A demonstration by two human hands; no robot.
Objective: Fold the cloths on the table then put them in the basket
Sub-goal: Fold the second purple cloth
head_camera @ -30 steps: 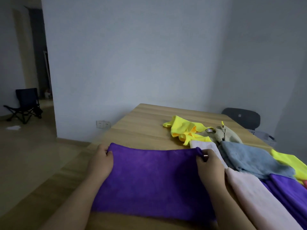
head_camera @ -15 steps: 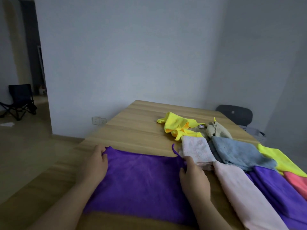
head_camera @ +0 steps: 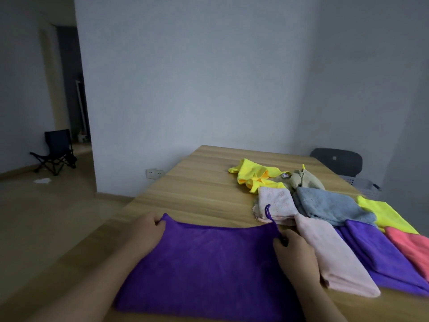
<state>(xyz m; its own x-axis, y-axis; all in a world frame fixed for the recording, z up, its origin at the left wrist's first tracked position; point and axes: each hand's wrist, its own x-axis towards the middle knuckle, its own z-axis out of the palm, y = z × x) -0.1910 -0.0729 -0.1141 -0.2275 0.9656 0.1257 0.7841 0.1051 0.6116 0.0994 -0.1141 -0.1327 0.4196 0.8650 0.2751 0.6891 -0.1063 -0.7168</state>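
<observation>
Purple cloth (head_camera: 209, 263), one, lies flat on the near end of the table (head_camera: 197, 182). To its right lie a second purple cloth (head_camera: 376, 252), two yellow cloths (head_camera: 253, 175), two pale pink cloths (head_camera: 332, 254), one blue cloth (head_camera: 332, 205), one beige cloth (head_camera: 304, 180) and one coral cloth (head_camera: 411, 245). Left hand (head_camera: 148, 231) pinches the flat cloth's far left corner and right hand (head_camera: 294, 249) pinches its far right corner by the loop, both forearms reaching forward.
</observation>
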